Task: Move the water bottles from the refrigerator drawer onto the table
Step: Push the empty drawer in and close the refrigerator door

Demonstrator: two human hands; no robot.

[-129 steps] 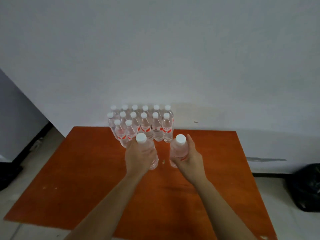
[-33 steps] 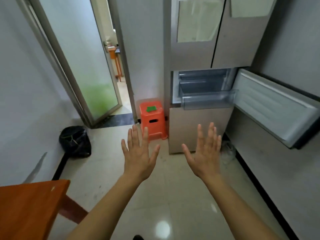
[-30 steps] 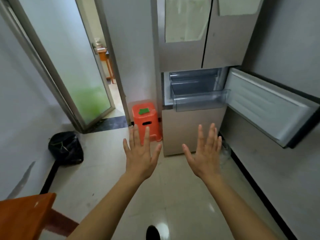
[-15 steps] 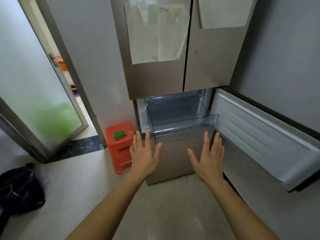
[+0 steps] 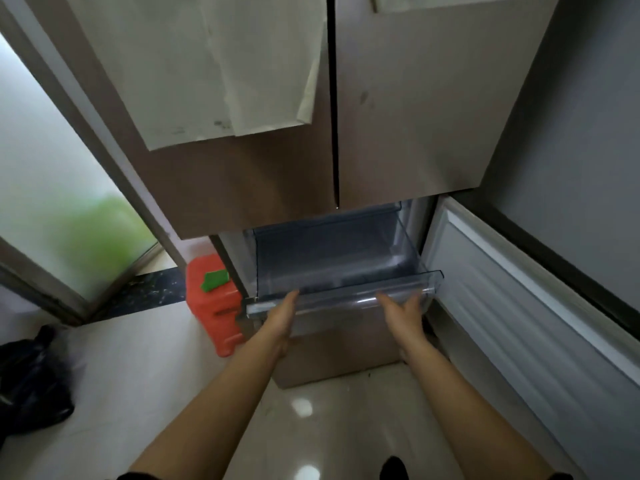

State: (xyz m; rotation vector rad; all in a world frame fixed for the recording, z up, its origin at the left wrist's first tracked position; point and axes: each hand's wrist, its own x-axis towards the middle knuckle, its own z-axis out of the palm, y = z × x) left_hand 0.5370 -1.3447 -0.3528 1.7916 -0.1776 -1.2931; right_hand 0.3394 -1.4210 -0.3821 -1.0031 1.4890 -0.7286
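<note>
The clear plastic refrigerator drawer [image 5: 341, 299] stands pulled out below the two shut upper doors. I see no water bottles inside it or anywhere else in view. My left hand [image 5: 281, 315] lies flat against the left part of the drawer's front, fingers straight. My right hand [image 5: 403, 311] is at the right part of the front, thumb spread and fingertips up at the lip. Neither hand holds anything. The table is out of view.
The lower refrigerator door [image 5: 519, 306] hangs open to the right, close to my right arm. An orange stool [image 5: 214, 306] with a green item on it stands left of the drawer. A black bag [image 5: 31, 379] lies on the floor at far left, below a frosted glass door [image 5: 52, 202].
I have moved closer to the refrigerator. Both hands went from held open in the air to the front of the drawer. The table with the bottles passed out of view earlier.
</note>
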